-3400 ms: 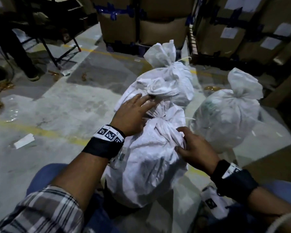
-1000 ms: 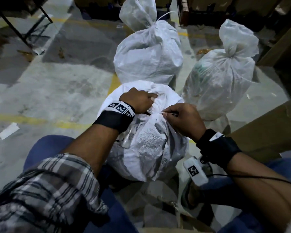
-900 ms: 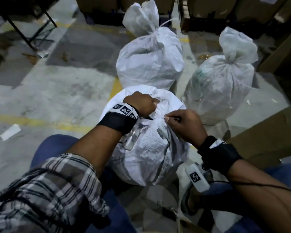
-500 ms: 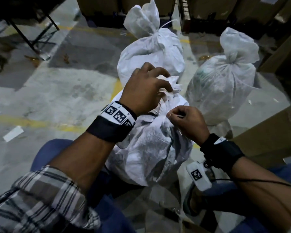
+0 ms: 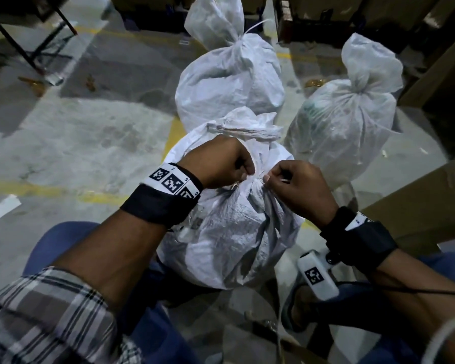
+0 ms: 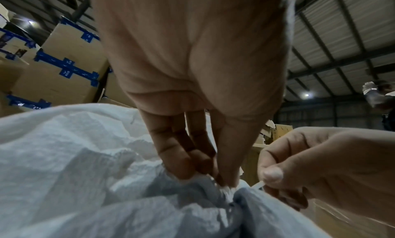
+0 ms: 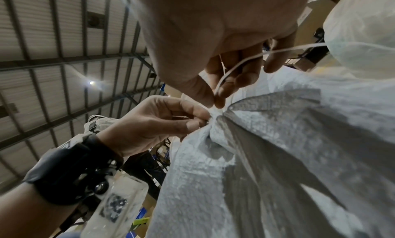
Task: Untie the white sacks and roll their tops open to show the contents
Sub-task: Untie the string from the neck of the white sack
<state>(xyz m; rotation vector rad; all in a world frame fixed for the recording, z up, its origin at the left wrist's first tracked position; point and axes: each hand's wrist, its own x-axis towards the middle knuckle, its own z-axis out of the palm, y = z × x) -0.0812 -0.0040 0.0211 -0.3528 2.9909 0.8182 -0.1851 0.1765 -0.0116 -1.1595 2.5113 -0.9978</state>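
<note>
On the grey concrete floor (image 5: 71,132), crossed by a worn yellow painted line (image 5: 37,189), a flat white scrap of paper (image 5: 3,211) lies near the left edge. The person's left hand (image 5: 217,164) has its thumb and fingertips (image 6: 183,165) curled tight and pinching the bunched neck of the nearest white woven plastic sack (image 5: 237,232), which stands upright on the floor between the person's blue-trousered knees (image 5: 55,240). Its crumpled top flap (image 5: 247,124) rises just beyond the knuckles. A black wrist strap with a white coded band (image 5: 168,198) wraps the left wrist above a plaid sleeve (image 5: 45,316).

The right hand (image 5: 300,190) meets the left at the same neck; its thumb and forefinger (image 7: 218,96) pinch a thin white plastic tie string (image 7: 235,64), whose loose end trails away through the curled fingers.

A second tied white sack (image 5: 231,74) stands behind the near one, touching or just beside it. A third tied white sack (image 5: 344,111), slightly see-through, stands to the right, apart from the second. Both necks are knotted shut. Brown cardboard boxes (image 5: 418,206) sit along the right edge of the floor, and more stacked cartons with blue tape (image 6: 64,69) show in the left wrist view.
</note>
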